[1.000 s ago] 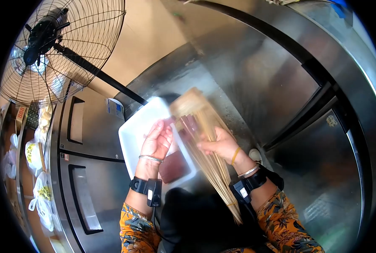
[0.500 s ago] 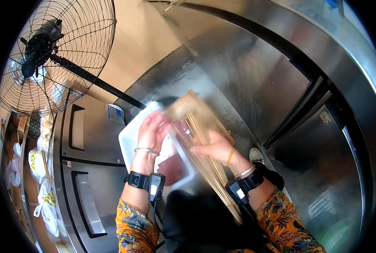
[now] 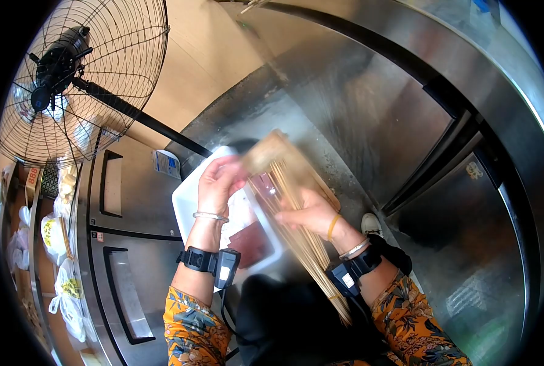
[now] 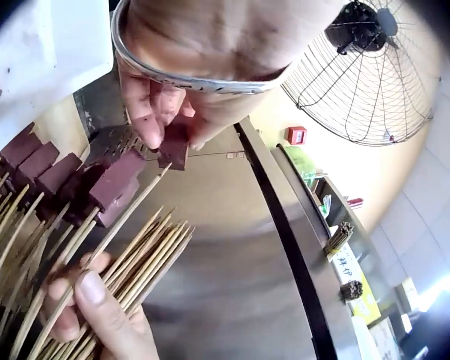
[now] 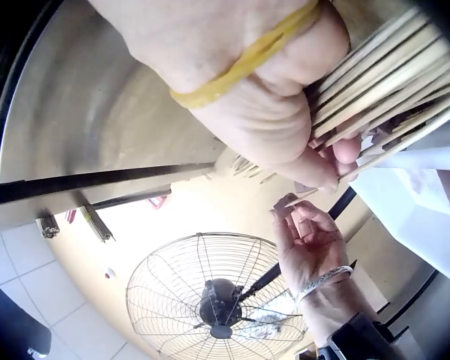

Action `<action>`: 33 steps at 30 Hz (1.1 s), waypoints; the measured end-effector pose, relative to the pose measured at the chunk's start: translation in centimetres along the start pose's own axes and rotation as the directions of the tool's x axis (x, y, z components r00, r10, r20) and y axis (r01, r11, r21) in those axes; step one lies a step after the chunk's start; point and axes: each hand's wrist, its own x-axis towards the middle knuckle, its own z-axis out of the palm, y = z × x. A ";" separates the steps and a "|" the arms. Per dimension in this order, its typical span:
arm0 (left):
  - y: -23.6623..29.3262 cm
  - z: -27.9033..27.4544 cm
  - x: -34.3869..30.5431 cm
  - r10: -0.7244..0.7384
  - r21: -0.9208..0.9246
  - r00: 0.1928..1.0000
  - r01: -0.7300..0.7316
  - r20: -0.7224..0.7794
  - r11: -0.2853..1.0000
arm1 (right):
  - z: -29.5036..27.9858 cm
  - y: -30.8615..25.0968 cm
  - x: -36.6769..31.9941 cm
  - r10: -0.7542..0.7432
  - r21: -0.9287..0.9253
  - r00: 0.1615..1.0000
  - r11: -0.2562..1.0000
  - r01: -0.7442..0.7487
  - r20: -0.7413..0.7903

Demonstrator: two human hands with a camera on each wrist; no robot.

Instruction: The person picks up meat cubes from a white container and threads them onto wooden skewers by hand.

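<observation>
My left hand (image 3: 218, 182) pinches a small dark red block (image 4: 175, 150) between thumb and fingers, over the white tub (image 3: 188, 198). A thick bundle of bamboo skewers (image 3: 320, 276) is gripped in my right hand (image 3: 311, 215), where thumb and finger pinch a single skewer (image 4: 131, 212). That skewer's point is right at the block's lower edge in the left wrist view. Similar dark red blocks (image 4: 114, 184) sit threaded on skewer ends beside the right hand. More of the dark red food (image 3: 247, 247) lies in the tub's near end.
A tan wooden board (image 3: 311, 177) lies just beyond the skewers. A standing fan (image 3: 58, 67) rises at the left, its pole reaching down behind the tub. Steel cabinets (image 3: 116, 201) flank the left side, a steel door (image 3: 443, 201) the right. Bagged goods (image 3: 67, 299) fill shelves at far left.
The left hand has shifted slightly left and away from the skewers. My right hand keeps its grip on the bundle and has barely moved. The head view has turned a little.
</observation>
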 end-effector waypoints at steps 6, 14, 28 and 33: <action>0.2 0.5 -0.8 0.100 0.224 0.990 -0.119 0.097 0.967 | 0.0 0.1 0.2 0.036 -0.008 0.999 0.999 -0.036 -0.022; -0.7 1.1 -2.0 0.159 0.270 0.983 -0.177 0.089 0.946 | 0.1 -0.1 0.3 0.041 -0.027 0.997 0.999 -0.043 -0.064; -1.8 1.0 -2.9 0.205 0.368 0.973 -0.230 0.107 0.901 | -0.5 1.1 0.7 0.007 -0.014 0.997 1.000 -0.008 -0.076; -3.2 -4.5 -3.2 0.148 0.409 0.989 -0.138 0.007 0.902 | -0.5 0.7 0.3 -0.003 0.091 0.997 0.996 0.010 -0.071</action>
